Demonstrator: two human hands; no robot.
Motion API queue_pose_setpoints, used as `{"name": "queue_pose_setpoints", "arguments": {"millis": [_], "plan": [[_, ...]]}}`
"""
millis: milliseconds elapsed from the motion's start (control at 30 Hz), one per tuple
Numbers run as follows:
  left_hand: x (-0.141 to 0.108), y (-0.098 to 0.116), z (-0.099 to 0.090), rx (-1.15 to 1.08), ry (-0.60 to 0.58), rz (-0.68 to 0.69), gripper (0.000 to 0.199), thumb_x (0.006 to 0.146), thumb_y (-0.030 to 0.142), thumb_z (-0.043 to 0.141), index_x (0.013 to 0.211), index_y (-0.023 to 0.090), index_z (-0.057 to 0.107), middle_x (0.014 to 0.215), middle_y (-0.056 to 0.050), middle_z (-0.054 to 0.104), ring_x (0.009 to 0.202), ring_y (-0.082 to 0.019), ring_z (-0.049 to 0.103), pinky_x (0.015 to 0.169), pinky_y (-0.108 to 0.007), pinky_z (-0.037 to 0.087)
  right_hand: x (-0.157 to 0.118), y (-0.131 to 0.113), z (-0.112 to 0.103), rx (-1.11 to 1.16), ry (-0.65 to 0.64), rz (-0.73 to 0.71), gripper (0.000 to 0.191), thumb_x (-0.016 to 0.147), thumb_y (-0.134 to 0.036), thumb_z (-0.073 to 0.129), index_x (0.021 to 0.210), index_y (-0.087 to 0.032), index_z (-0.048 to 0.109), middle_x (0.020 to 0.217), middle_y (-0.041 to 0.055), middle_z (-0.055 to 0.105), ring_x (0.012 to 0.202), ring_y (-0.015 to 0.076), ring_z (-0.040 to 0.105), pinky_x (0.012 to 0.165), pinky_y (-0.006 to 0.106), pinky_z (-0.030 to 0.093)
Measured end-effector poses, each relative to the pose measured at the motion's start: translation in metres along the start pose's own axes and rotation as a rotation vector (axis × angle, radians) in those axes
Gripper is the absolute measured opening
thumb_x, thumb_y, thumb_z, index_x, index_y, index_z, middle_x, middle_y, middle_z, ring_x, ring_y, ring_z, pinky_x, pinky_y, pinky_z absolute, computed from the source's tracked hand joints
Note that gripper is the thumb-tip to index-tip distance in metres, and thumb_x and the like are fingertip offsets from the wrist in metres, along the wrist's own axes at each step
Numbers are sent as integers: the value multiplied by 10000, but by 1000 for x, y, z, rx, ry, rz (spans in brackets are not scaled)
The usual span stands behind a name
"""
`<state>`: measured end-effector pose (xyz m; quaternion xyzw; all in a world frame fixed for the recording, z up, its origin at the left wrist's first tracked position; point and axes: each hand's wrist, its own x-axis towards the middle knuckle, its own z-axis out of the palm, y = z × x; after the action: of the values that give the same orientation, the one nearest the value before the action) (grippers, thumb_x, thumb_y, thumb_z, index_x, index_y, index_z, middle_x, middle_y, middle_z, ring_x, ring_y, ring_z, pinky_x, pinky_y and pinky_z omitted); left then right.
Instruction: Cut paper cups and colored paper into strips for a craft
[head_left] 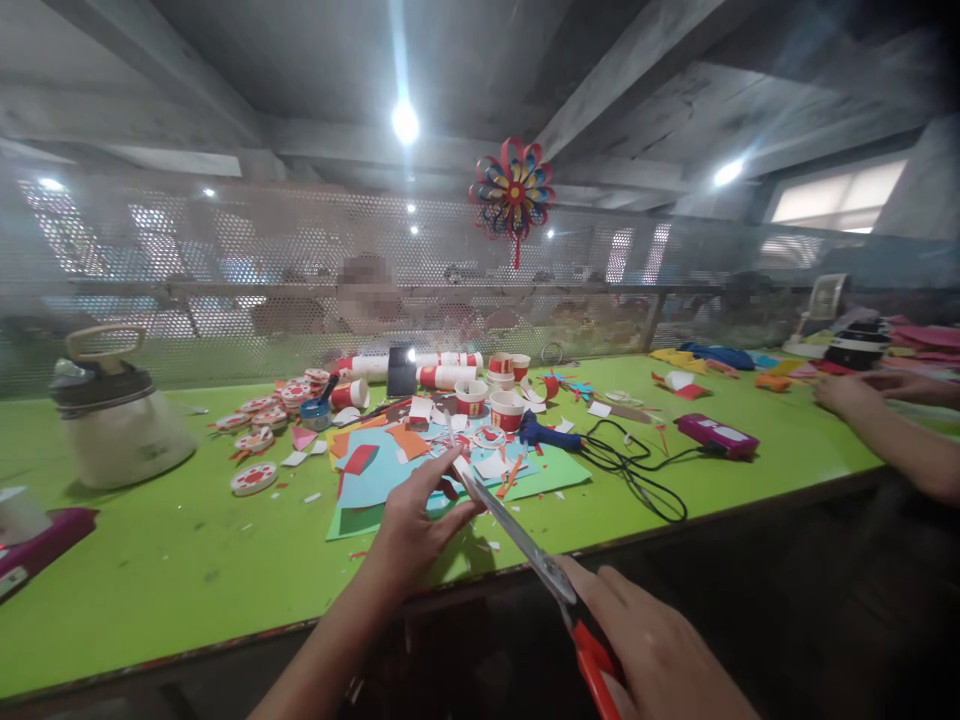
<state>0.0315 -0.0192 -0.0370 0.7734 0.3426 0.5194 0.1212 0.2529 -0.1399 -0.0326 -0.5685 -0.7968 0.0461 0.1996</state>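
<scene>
My right hand (645,630) is closed round the red and black handles of a pair of scissors (525,540). The blades point up and away to the left, their tips beside my left hand (420,515). At the fingertips of that hand, a small piece of white paper (461,467) is pinched, its far part blurred against the clutter. Beneath lie light blue paper sheets (375,490) and a green sheet (555,480), strewn with scraps. Just beyond stand red and white paper cups (507,410), with a blue glue gun (551,433) to their right.
Round red-and-white pieces (255,478) and a blue jar (315,413) are at left, before a large jug (120,420). A black cord runs to a purple box (718,437). Another person's hands (847,400) work at right. A mesh screen (300,300) backs the green table (187,560).
</scene>
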Motion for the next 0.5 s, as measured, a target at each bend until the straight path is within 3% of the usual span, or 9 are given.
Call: {"name": "queue_pose_setpoints", "arguments": {"millis": [233, 500], "plan": [[0, -1, 1, 3, 13, 20, 501, 766, 214, 685, 1244, 169, 542, 1067, -111, 677, 692, -141, 645, 731, -304, 541, -1, 2, 1, -82, 123, -85, 572, 726, -62, 449, 1280, -183, 525, 896, 71, 657, 783, 223, 643, 699, 328, 544], [-1, 1, 2, 10, 50, 3, 494, 769, 201, 677, 1237, 121, 543, 1049, -121, 684, 688, -138, 644, 717, -298, 545, 0, -2, 0, -110, 66, -68, 531, 764, -67, 424, 1285, -129, 503, 902, 93, 637, 791, 232, 641, 708, 358, 546]]}}
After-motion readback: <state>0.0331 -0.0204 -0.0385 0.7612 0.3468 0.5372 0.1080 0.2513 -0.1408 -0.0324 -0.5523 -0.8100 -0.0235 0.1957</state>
